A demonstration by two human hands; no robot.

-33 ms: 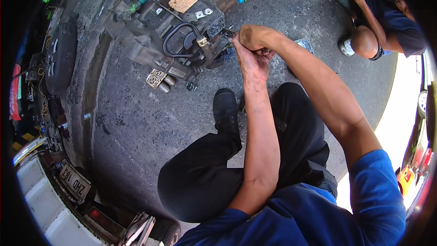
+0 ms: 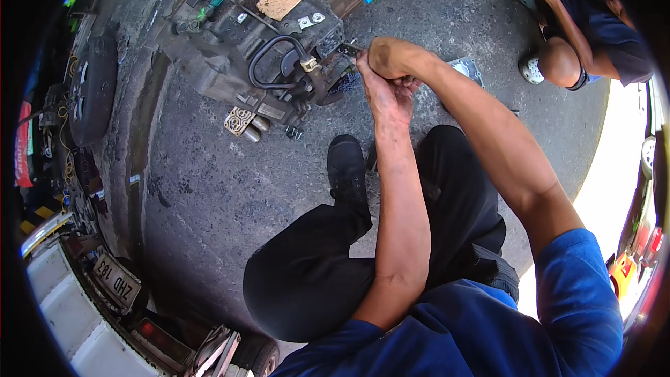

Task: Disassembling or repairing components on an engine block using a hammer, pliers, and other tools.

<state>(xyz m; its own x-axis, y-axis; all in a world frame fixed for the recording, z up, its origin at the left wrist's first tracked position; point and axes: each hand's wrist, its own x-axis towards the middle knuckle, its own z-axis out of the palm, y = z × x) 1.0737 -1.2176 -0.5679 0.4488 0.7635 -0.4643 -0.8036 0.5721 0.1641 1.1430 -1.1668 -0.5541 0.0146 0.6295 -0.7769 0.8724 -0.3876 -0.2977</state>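
Note:
My left hand and my right hand are closed together at the right end of a dirty grey metal machine assembly. The right hand lies over the left, and its fingers are mostly hidden. A thin dark metal piece shows just left of the hands, next to the assembly; I cannot tell whether they hold it. Left of the hands, a black curved hose loops over the assembly. A flat metal plate with several openings lies on the floor beside metal cylinders.
A tan flat piece rests on top of the assembly. Beyond my right forearm is a silver part. Another person sits at the far right with hands clasped. A wheel stands at the left, and a white vehicle at the lower left.
My right forearm has shifted slightly, and more of the silver part behind it shows. Both hands stay together in nearly the same place.

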